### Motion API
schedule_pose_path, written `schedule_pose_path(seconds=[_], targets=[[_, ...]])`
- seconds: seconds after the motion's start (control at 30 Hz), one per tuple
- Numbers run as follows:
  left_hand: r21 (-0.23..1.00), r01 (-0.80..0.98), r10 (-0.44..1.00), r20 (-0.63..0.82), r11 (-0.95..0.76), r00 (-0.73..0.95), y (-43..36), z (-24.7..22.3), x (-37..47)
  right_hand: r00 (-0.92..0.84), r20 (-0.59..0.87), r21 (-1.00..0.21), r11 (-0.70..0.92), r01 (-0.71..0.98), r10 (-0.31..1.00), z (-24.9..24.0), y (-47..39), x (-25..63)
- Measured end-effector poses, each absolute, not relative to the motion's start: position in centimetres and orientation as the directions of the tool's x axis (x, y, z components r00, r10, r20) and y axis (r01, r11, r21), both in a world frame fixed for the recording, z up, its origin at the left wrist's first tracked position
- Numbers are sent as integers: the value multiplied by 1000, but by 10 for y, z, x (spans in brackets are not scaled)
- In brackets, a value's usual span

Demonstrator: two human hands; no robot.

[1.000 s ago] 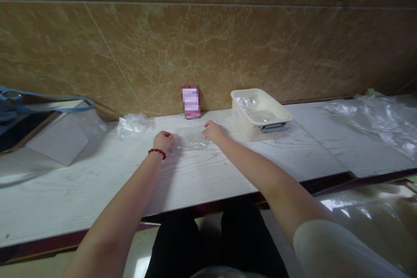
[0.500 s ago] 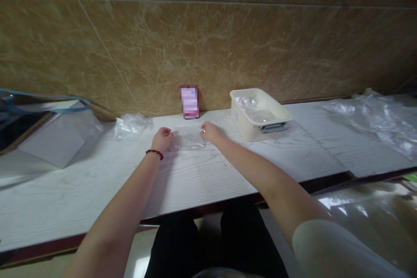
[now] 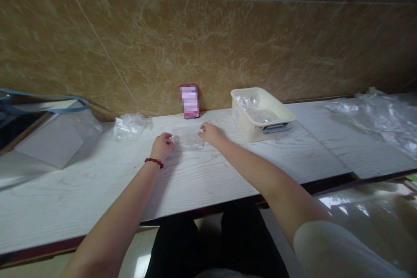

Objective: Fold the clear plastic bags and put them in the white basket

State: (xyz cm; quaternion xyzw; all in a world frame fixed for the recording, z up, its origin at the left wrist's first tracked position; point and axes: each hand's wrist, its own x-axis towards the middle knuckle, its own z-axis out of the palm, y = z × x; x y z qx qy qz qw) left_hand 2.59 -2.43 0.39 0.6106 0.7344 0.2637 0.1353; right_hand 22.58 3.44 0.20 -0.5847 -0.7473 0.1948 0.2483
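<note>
A clear plastic bag (image 3: 189, 138) lies flat on the white wood-grain table between my hands. At its left edge is my left hand (image 3: 162, 146), a red beaded bracelet on the wrist, its thumb and fingers apart and nothing visible between them. My right hand (image 3: 209, 132) pinches the bag's upper right edge between thumb and fingers. Behind the bag a phone (image 3: 190, 101) leans upright against the wall, its screen blurred.
A cream plastic bin (image 3: 243, 121) with clear bags inside stands right of my right hand. Crumpled clear plastic (image 3: 129, 127) lies left, beside a white box (image 3: 52, 139). More plastic sheeting (image 3: 384, 117) spreads at the far right.
My left hand has moved slightly down toward me, and its fingers have opened at the bag's left edge. My right hand has shifted slightly left.
</note>
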Motion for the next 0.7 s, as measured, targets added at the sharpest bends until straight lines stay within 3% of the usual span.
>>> schedule_pose_path(seconds=[0.2, 0.4, 0.53, 0.7], targets=[[733, 661, 944, 79, 163, -321, -25, -3, 22, -210, 150, -609, 257, 750, 966, -5, 36, 225], [842, 521, 929, 67, 143, -364, -24, -8, 19, -234, 162, -615, 284, 736, 959, -8, 38, 223], [906, 395, 875, 60, 155, -481, -22, -8, 20, -256, 166, -612, 303, 730, 952, -8, 38, 221], [981, 116, 834, -68, 156, -548, -14, -2, 26, -285, 182, -584, 337, 739, 941, -7, 36, 217]])
